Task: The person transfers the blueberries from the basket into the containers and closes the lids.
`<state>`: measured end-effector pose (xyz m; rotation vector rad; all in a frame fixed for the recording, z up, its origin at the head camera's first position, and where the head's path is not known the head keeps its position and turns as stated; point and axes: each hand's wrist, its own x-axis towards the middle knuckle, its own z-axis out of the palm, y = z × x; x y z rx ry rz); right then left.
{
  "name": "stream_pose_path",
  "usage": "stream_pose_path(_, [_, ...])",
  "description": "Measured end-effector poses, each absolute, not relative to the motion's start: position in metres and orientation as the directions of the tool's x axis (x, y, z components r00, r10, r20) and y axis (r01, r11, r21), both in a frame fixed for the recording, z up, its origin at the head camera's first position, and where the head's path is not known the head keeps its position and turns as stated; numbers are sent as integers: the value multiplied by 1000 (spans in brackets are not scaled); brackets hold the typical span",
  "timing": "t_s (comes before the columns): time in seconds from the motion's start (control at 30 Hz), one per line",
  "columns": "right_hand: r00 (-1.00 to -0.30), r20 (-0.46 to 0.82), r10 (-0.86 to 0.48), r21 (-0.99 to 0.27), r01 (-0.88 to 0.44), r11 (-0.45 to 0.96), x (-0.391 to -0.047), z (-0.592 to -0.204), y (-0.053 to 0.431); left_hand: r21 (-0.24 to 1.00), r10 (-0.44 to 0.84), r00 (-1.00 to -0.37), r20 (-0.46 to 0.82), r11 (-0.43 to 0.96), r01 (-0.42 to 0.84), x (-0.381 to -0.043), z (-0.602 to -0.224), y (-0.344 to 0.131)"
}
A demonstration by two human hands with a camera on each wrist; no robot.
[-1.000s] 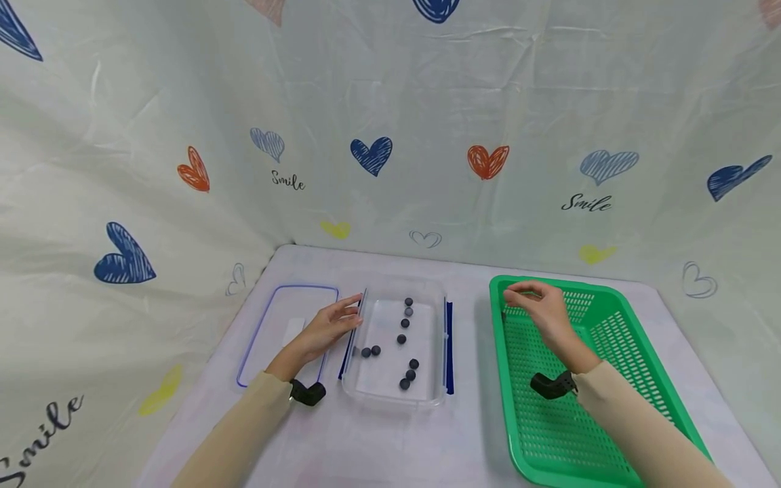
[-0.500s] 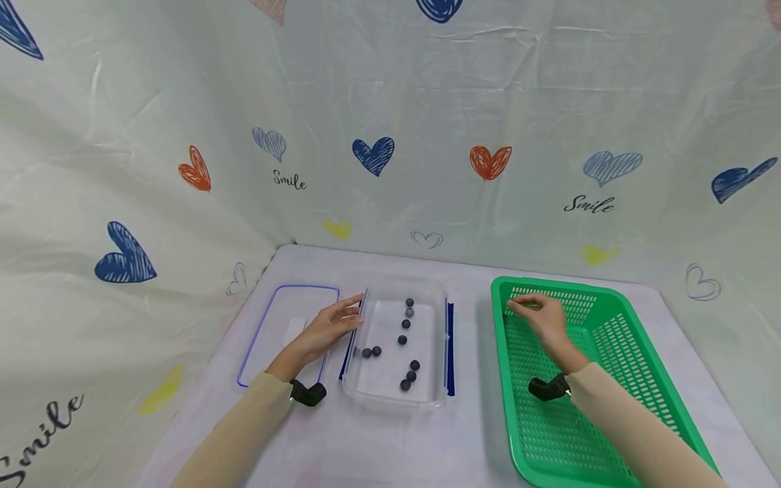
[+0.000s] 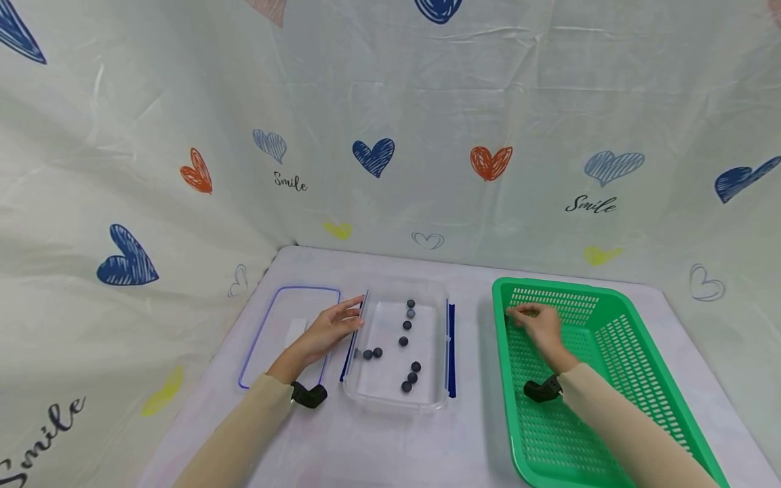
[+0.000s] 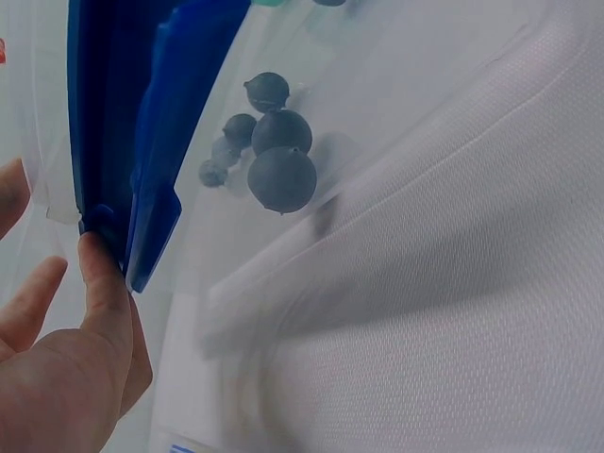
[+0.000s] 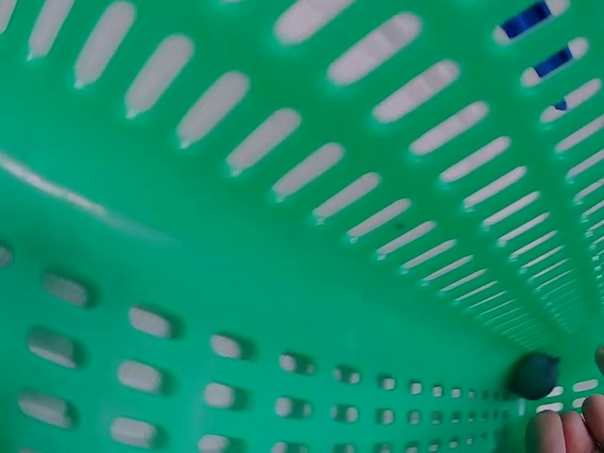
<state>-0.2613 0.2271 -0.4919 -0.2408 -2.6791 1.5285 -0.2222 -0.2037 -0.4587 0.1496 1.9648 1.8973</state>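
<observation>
My left hand (image 3: 326,332) lies at the left side of a clear plastic box (image 3: 390,401), its fingers extended. In the left wrist view a fingertip touches the lower end of the box's blue side clip (image 4: 156,142). Several dark, round balls (image 3: 403,341) with small nubs lie scattered in the box. My right hand (image 3: 539,329) reaches down into the far left corner of a green basket (image 3: 509,407), fingers bent. A dark ball (image 5: 534,376) sits just ahead of its fingertips (image 5: 545,432) in the right wrist view, with the thumb at the frame's edge.
A clear lid with a blue rim (image 3: 250,352) lies flat left of the box, partly behind my left arm. Another blue clip (image 3: 451,352) hangs out on the box's right side. Behind the table (image 3: 470,447) rises a pale curtain (image 3: 427,102) printed with hearts.
My right hand has moved down and slightly toward me, from above the basket's far left rim to inside its corner, close to the ball. The left hand has stayed at the box.
</observation>
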Motion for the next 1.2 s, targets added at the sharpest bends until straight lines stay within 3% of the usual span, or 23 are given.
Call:
stream_pose_path(0.83, [-983,23,185,-804,92,587,-264,-505,215,980,361,-911,-199,70,-186,-221,-458,-205])
stream_pose_path(1.2, [-987,-16,159,-855,96,509,-263,-502,216,979,360,-910,-203,81,-187,-223,-459,-204])
